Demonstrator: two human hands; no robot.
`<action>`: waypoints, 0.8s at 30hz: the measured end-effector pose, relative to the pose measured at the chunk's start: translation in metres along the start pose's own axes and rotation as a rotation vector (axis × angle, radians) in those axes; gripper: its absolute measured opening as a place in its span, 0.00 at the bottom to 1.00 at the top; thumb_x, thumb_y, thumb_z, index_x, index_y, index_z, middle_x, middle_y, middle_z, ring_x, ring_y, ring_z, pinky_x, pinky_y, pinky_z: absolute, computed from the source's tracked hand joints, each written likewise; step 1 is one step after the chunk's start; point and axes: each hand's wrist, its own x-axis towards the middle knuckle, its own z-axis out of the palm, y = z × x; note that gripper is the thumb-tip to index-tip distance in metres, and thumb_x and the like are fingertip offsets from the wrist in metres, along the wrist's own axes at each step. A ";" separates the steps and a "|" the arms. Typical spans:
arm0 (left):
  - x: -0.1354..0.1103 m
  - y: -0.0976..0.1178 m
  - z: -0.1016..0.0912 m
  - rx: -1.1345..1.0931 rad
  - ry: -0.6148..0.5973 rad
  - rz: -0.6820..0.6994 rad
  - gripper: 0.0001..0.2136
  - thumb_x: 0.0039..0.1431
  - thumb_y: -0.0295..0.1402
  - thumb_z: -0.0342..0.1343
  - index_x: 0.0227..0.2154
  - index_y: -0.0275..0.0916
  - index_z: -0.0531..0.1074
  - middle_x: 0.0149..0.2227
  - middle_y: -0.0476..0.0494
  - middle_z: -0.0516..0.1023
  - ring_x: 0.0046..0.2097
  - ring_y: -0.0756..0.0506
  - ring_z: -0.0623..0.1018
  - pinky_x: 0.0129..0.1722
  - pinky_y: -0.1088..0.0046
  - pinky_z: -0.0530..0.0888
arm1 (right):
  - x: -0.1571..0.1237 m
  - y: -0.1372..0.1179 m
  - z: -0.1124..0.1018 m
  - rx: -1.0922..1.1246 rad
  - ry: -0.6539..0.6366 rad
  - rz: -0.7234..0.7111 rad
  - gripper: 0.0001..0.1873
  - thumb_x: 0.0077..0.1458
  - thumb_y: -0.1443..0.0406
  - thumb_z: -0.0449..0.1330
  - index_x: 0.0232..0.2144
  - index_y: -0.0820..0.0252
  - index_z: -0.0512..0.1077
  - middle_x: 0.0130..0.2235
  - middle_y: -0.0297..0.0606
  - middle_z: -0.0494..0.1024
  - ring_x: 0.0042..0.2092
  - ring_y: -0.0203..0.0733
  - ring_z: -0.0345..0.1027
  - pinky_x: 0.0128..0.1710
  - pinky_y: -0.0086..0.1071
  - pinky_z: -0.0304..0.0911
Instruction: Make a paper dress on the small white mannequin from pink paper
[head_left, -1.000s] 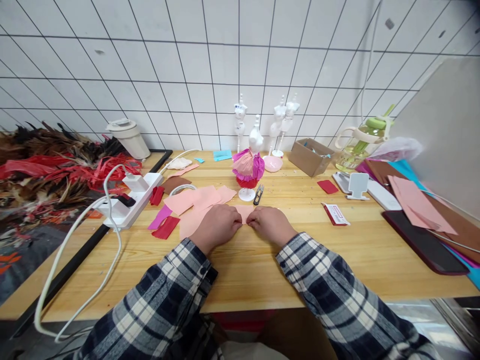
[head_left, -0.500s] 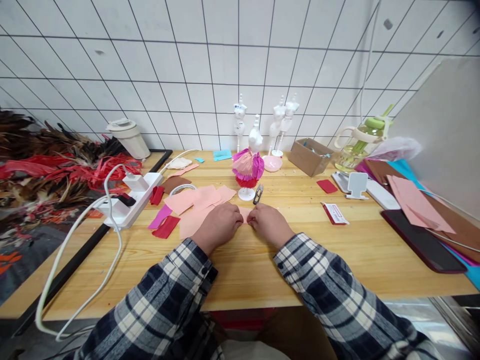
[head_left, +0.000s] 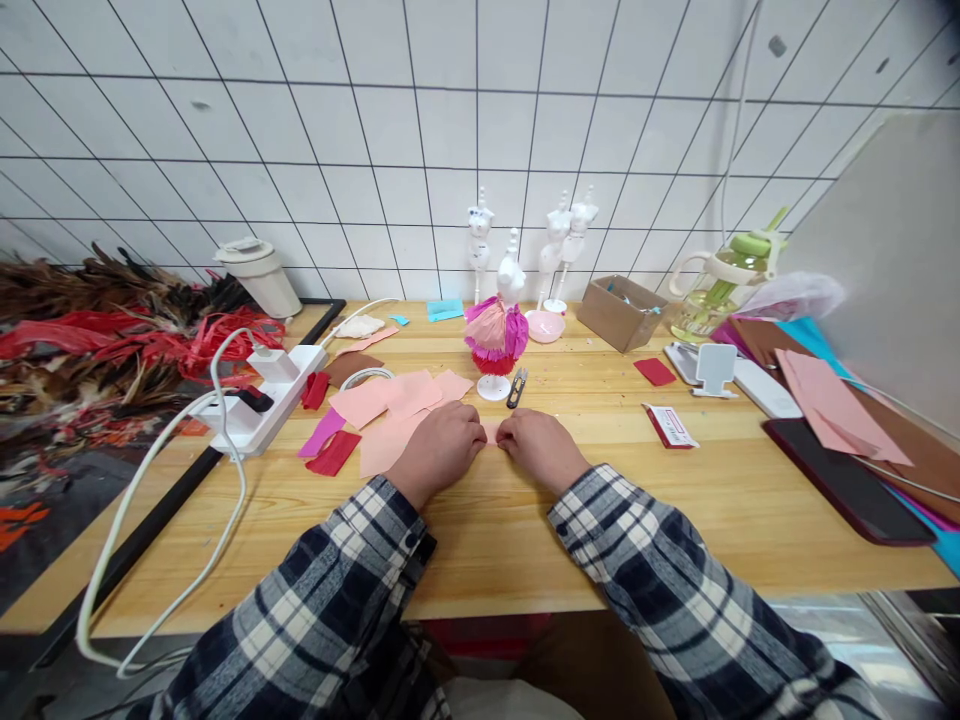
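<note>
Paper strip [head_left: 491, 432], peach, spans the centre of the surface [head_left: 615, 540], its ends pinched by left hand [head_left: 442, 445] and right hand [head_left: 541, 447], presumably to steady it. Snips [head_left: 517, 388] lie just beyond, seemingly for easy reach; peach pieces [head_left: 409, 395] spread left, leaving working room.

- Bright, even, whitish light across the wall [head_left: 442, 120] and table [head_left: 637, 540].
- Soft, faint shadow beneath the right hand [head_left: 541, 447].
- Pale glare on the plastic [head_left: 825, 640] below the table.
- Wide-angle stretching slants the wall's lines near the edges.
- Upper-right corner darkened.
- Feathers [head_left: 67, 275] at left smeared.
</note>
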 end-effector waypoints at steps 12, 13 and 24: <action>0.000 -0.002 0.000 0.045 -0.036 0.004 0.13 0.62 0.33 0.48 0.34 0.43 0.80 0.31 0.41 0.80 0.37 0.42 0.76 0.38 0.64 0.68 | 0.000 0.001 -0.001 0.019 -0.006 0.023 0.12 0.58 0.63 0.54 0.37 0.53 0.78 0.39 0.40 0.78 0.40 0.41 0.70 0.38 0.30 0.57; 0.000 -0.002 0.000 0.041 -0.031 0.010 0.13 0.62 0.33 0.49 0.34 0.42 0.80 0.32 0.41 0.80 0.37 0.42 0.76 0.39 0.64 0.68 | 0.000 0.001 -0.001 0.016 -0.001 0.017 0.12 0.58 0.64 0.54 0.37 0.54 0.78 0.39 0.41 0.78 0.40 0.41 0.70 0.38 0.30 0.57; 0.000 -0.002 -0.001 0.006 -0.035 -0.016 0.12 0.61 0.32 0.49 0.36 0.43 0.79 0.32 0.42 0.80 0.37 0.42 0.77 0.39 0.65 0.68 | 0.000 0.008 0.000 0.016 0.002 0.028 0.11 0.56 0.63 0.57 0.39 0.50 0.77 0.38 0.36 0.80 0.40 0.41 0.70 0.35 0.30 0.56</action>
